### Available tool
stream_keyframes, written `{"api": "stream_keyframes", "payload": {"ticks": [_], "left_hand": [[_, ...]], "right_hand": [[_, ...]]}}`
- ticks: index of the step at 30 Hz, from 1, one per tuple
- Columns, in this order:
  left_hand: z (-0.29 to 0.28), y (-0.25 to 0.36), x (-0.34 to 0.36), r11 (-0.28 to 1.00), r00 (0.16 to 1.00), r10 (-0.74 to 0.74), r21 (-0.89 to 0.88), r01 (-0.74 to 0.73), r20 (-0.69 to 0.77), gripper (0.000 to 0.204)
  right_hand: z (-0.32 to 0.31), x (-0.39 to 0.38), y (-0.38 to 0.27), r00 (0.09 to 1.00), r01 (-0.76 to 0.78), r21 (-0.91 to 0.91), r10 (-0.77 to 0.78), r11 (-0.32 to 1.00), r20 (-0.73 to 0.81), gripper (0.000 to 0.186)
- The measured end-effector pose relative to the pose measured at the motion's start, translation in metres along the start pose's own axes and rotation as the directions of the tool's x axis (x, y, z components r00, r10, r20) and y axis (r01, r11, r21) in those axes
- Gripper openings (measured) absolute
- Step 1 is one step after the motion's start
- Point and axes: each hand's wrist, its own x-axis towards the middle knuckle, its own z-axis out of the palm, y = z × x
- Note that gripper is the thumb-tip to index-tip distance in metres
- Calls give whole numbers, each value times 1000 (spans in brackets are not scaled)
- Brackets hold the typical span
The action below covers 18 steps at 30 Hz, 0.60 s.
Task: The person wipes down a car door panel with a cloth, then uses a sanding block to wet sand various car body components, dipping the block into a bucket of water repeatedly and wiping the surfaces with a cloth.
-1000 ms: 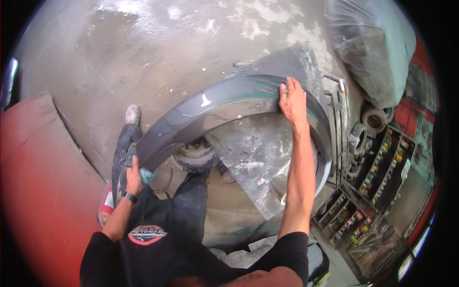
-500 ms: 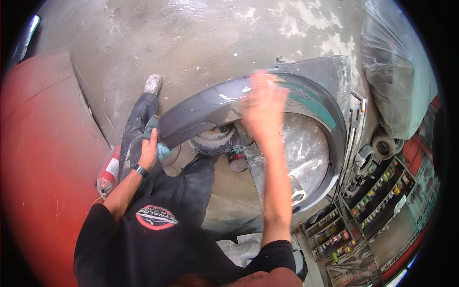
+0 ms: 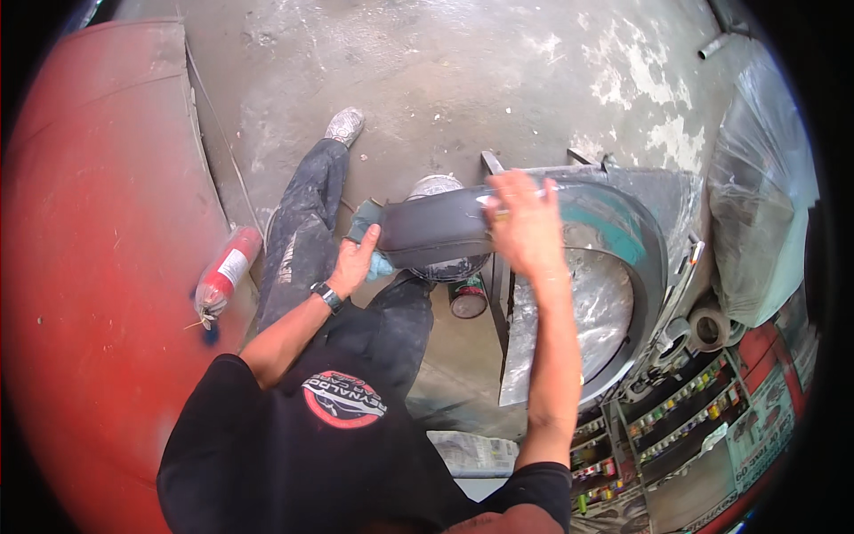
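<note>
A long curved wheel-arch trim (image 3: 431, 221), dark grey with a green patch toward its right side, lies across in front of me. My left hand (image 3: 358, 256) is closed on its left end, thumb on top. A grey-green sheet or pad (image 3: 366, 220) and a crumpled light-blue cloth (image 3: 380, 266) show at that same end. On the trim's upper face, near mid-length, lies my right hand (image 3: 525, 222), fingers bent over the surface. Something small and yellowish shows by its thumb; motion blur hides what it is.
Beneath the trim are a round dusty bucket-like thing (image 3: 436, 184), a tin can (image 3: 467, 298) and a grey panel (image 3: 569, 329). A red car panel (image 3: 98, 267) stands left, beside a red-and-white wrapped bundle (image 3: 229, 271). Plastic sheeting (image 3: 756, 196) and bottle shelves (image 3: 680, 409) are at right.
The view has shifted, and the trim's left part now lies flatter and straighter across. My right hand stays on the trim, less blurred. My left hand keeps its hold at the end.
</note>
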Motion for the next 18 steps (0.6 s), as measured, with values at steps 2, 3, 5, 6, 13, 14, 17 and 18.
{"api": "stream_keyframes", "payload": {"ticks": [2, 3, 5, 6, 13, 14, 17, 18], "left_hand": [[-5, -12, 8, 995, 995, -90, 45, 88, 45, 56], [-8, -19, 7, 966, 960, -252, 83, 243, 125, 60], [-1, -26, 14, 979, 974, -200, 71, 193, 107, 63], [0, -28, 11, 987, 985, -153, 69, 148, 79, 65], [1, -19, 4, 997, 999, -29, 73, 31, -25, 64], [-2, -16, 2, 997, 999, -35, 73, 37, -27, 64], [-2, -2, 6, 966, 953, -256, 82, 246, 163, 60], [-1, -5, 7, 970, 961, -235, 90, 224, 146, 58]], "right_hand": [[-15, -1, 62, 983, -182, -134, 180, 974, -26, 37], [-23, -4, 70, 960, -279, -97, 275, 955, -51, 41], [2, -10, 46, 975, -210, -207, 187, 956, -124, 45], [16, -12, 26, 980, -142, -305, 89, 942, -181, 49], [35, -11, -59, 996, 91, 5, -91, 996, 0, 61], [17, -12, -35, 999, -41, -136, 41, 990, -4, 60], [8, -24, 13, 948, -284, -157, 252, 946, -195, 62], [18, -27, 5, 938, -305, -151, 270, 940, -215, 62]]}}
